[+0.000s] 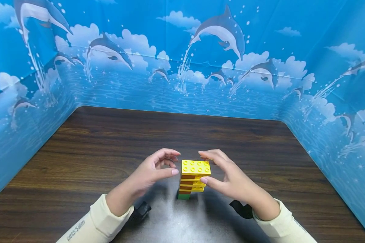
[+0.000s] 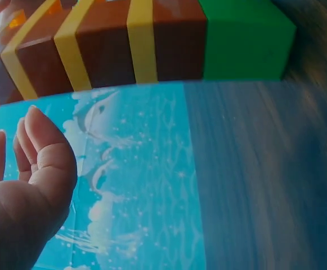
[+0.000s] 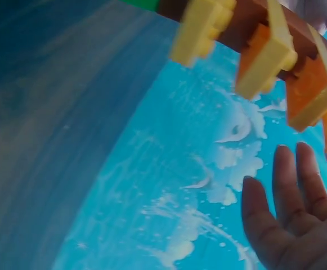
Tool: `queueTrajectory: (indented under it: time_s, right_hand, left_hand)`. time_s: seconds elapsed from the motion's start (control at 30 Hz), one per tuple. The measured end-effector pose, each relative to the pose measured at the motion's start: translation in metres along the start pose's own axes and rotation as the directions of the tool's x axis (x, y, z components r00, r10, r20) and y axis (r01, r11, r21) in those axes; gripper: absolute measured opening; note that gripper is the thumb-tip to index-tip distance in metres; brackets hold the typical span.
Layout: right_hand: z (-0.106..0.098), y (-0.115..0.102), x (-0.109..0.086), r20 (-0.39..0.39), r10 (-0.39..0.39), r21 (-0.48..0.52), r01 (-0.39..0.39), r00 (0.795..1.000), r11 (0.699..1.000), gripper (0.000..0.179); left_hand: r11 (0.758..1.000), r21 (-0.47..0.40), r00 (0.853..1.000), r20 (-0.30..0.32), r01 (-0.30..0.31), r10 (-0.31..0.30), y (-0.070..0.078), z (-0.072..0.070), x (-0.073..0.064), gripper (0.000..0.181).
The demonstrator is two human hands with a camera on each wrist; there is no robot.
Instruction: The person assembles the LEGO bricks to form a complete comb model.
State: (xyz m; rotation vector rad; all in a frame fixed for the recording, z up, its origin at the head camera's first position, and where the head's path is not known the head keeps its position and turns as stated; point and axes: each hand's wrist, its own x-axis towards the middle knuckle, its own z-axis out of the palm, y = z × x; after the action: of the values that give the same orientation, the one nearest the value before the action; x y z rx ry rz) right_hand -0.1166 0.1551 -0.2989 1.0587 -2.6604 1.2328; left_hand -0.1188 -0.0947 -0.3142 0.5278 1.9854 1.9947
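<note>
A tower of toy building bricks stands upright on the table, with a green brick (image 1: 184, 196) at its foot. Above it, brown bricks (image 2: 110, 53) alternate with thin yellow plates (image 3: 267, 62) that jut out to the right. A studded yellow plate (image 1: 196, 167) tops the tower. My left hand (image 1: 155, 171) hovers beside its left side, fingers loosely bent and nothing held. On the other side is my right hand (image 1: 228, 173), fingers spread; its thumb overlaps the jutting plates in the head view, and its index finger reaches behind the top plate.
The dark wood-grain table (image 1: 109, 141) stretches away on all sides of the tower. A blue curtain (image 1: 140, 84) printed with dolphins encloses its back and both sides. Dark straps (image 1: 140, 212) sit at both wrists beside cream sleeves (image 1: 101, 216).
</note>
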Motion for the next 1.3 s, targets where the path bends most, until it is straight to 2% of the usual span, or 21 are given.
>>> queueTrajectory:
  time_s: [0.2, 0.4, 0.6, 0.7, 1.0, 1.3]
  right_hand:
    - [0.005, 0.013, -0.01, -0.03, 0.033, 0.134, -0.029, 0.999, 0.991, 0.053]
    - [0.011, 0.027, -0.017, 0.022, 0.098, 0.248, -0.101, 0.995, 0.964, 0.05]
    - [0.016, 0.037, -0.017, 0.119, 0.194, 0.267, -0.219, 0.974, 0.938, 0.05]
    - [0.018, 0.039, -0.016, 0.159, 0.208, 0.288, -0.247, 0.965, 0.925, 0.05]
    - [0.022, 0.041, -0.015, 0.19, 0.215, 0.315, -0.267, 0.958, 0.911, 0.049]
    - [0.027, 0.042, -0.014, 0.209, 0.209, 0.301, -0.266, 0.955, 0.916, 0.049]
  left_hand:
    - [0.999, 0.035, 0.999, 0.03, 0.01, -0.011, -0.007, -0.006, -0.006, 0.048]
    - [0.997, 0.065, 0.998, 0.052, 0.044, -0.047, -0.02, -0.007, -0.008, 0.05]
    - [0.988, 0.119, 0.993, 0.059, 0.099, -0.107, -0.027, -0.004, -0.006, 0.052]
    - [0.983, 0.144, 0.991, 0.064, 0.109, -0.12, -0.029, -0.003, -0.004, 0.052]
    - [0.975, 0.197, 0.988, 0.088, 0.106, -0.126, -0.035, 0.0, 0.001, 0.051]
    - [0.966, 0.236, 0.987, 0.09, 0.106, -0.13, -0.04, 0.004, 0.004, 0.049]
